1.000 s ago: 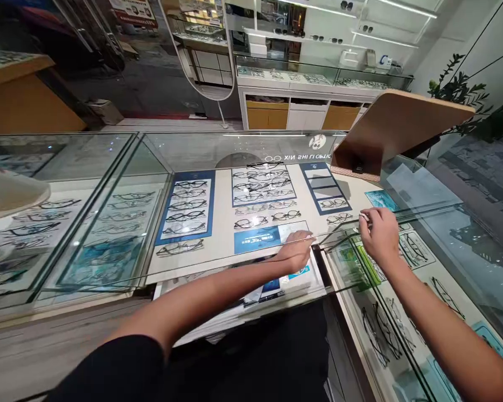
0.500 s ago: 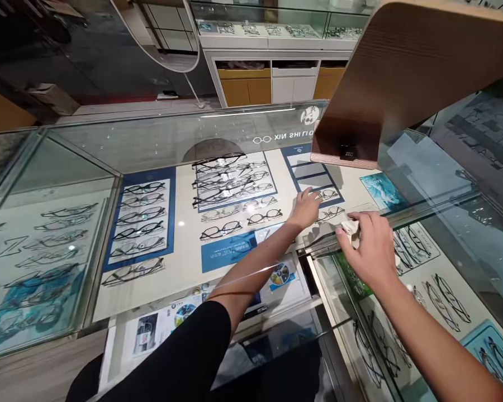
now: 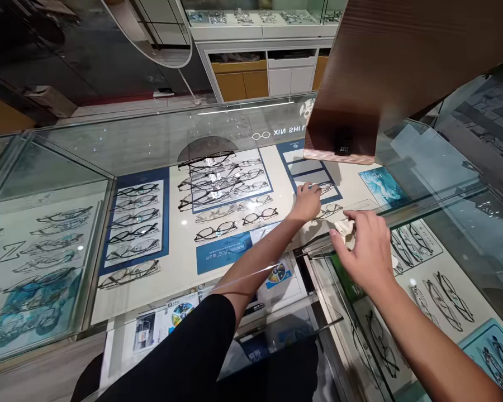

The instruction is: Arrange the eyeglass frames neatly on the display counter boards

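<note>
Inside the glass display case, my left hand (image 3: 307,202) reaches down to a pair of eyeglasses (image 3: 327,188) on the lowest strip of a blue-bordered display board (image 3: 286,149). Its curled fingers are at the near end of the frame and partly hide it. Another pair of eyeglasses (image 3: 328,211) lies just below, on the cream base. Over the case's inner edge, my right hand (image 3: 366,245) is closed on a crumpled white cloth (image 3: 344,228), pinched between thumb and fingers.
Rows of eyeglasses lie on a second board (image 3: 230,207) and a third board (image 3: 166,223) to the left. A wooden panel (image 3: 385,84) rises over the case at right. Glass edges (image 3: 293,268) run near my forearms. An open drawer (image 3: 109,357) with printed papers sits below.
My view has shifted slightly, so the case sits a little further left. My left hand has come a little closer over the eyeglasses. My right hand still holds the cloth.
</note>
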{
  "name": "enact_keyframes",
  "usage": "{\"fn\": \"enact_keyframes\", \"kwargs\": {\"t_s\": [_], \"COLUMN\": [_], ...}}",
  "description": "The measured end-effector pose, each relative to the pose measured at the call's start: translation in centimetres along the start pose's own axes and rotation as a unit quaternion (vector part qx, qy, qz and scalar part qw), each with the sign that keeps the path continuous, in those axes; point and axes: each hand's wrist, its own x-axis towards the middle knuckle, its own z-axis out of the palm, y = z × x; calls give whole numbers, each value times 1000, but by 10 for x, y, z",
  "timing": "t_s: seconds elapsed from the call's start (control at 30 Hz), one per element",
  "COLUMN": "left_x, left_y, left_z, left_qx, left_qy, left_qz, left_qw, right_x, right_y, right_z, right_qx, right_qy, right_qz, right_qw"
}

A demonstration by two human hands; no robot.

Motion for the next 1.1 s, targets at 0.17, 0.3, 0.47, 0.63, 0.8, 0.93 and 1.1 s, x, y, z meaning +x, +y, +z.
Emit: {"fn": "enact_keyframes", "kwargs": {"t_s": [0.17, 0.3, 0.47, 0.63, 0.8, 0.93, 1.1], "left_x": [-63, -139, -232, -306, -349, -356, -328], "left_y": [9, 7, -2, -4, 11, 23, 12], "left_z": [-40, -64, -97, -144, -200, -256, -337], "left_qx": [18, 21, -4, -68, -106, -114, -19], "left_qy": [62, 39, -50, -128, -160, -150, -95], "left_qz": [-14, -20, -18, -11, 12, 50, 32], "left_qw": [998, 999, 999, 989, 981, 981, 995], "right_x": [0, 0, 2, 4, 7, 7, 8], "right_y": [6, 15, 28, 37, 43, 45, 43], "right_z": [3, 7, 12, 16, 20, 22, 22], "right_qx": [-7, -9, -4, -11, -29, -29, -33], "right_qy": [20, 30, 43, 35, 30, 28, 33], "right_qz": [-13, -24, -27, -31, -31, -31, -27], "right_qw": [1000, 999, 999, 999, 999, 999, 999]}}
